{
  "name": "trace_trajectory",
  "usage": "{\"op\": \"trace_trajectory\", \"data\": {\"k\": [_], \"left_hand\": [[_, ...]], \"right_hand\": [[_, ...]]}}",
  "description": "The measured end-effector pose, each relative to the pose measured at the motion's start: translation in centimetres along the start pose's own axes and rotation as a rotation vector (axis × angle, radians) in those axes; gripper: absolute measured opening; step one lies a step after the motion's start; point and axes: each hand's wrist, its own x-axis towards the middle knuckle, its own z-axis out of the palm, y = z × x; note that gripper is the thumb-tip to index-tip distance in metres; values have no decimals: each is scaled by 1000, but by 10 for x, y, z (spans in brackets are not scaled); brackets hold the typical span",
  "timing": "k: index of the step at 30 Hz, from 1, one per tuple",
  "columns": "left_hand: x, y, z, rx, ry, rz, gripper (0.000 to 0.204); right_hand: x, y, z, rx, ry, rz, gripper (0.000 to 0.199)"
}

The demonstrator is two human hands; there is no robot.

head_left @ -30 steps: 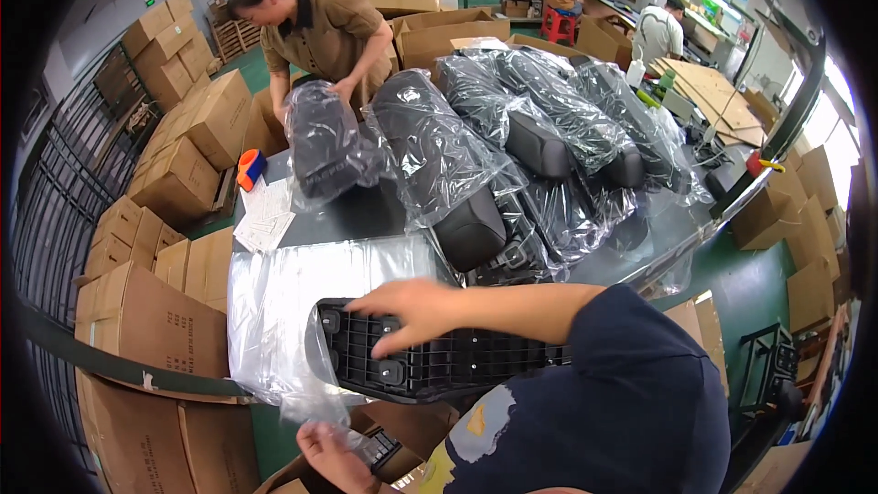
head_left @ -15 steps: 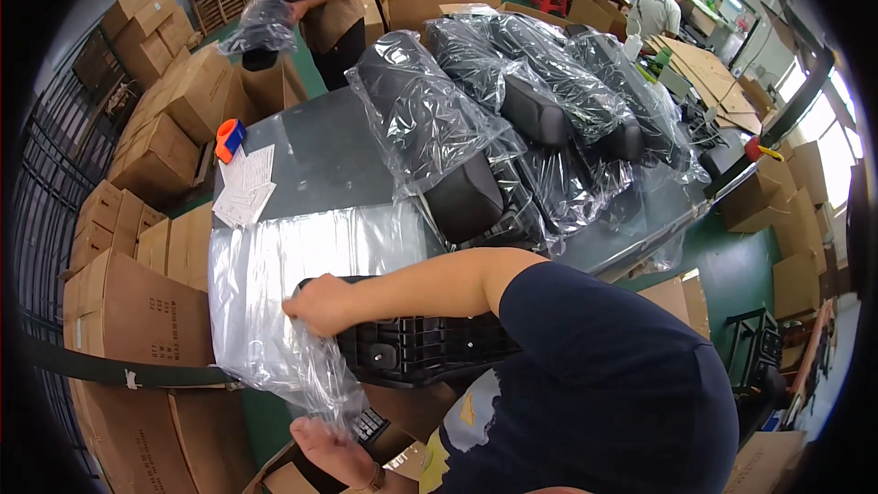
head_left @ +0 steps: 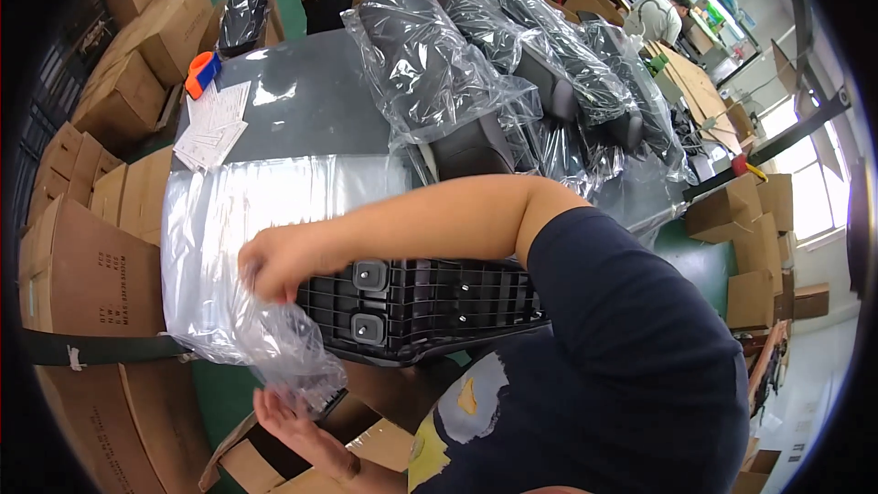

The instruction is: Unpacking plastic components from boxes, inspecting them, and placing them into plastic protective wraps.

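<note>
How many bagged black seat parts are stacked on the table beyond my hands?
About 4: the nearest bagged seat at centre, three overlapping to its right; more may be hidden.

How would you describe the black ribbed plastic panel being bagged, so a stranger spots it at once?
Start at the grey table; at its near edge lies a clear plastic bag. The black ribbed plastic panel sticks out of its mouth, the only unwrapped part, with a bare grid underside.

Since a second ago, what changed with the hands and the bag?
The right hand slid left along the black ribbed part and now pinches the clear plastic bag at the part's end. The left hand rose under the bunched bag edge. The co-worker carried a bagged piece away. The wrapped seats and papers stayed put.
</note>
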Motion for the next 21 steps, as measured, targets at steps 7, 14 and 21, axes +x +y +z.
{"op": "trace_trajectory", "data": {"k": [7,14,21], "left_hand": [[21,-37,3,255,85,43,17],[27,-32,-51,872,83,-26,17],[172,114,-96,-777,-331,110,1]], "right_hand": [[-7,-17,54,-729,-143,-369,39],[3,-60,-10,-1416,-352,-773,34],[73,-175,-14,-1653,-97,-1285,22]]}}
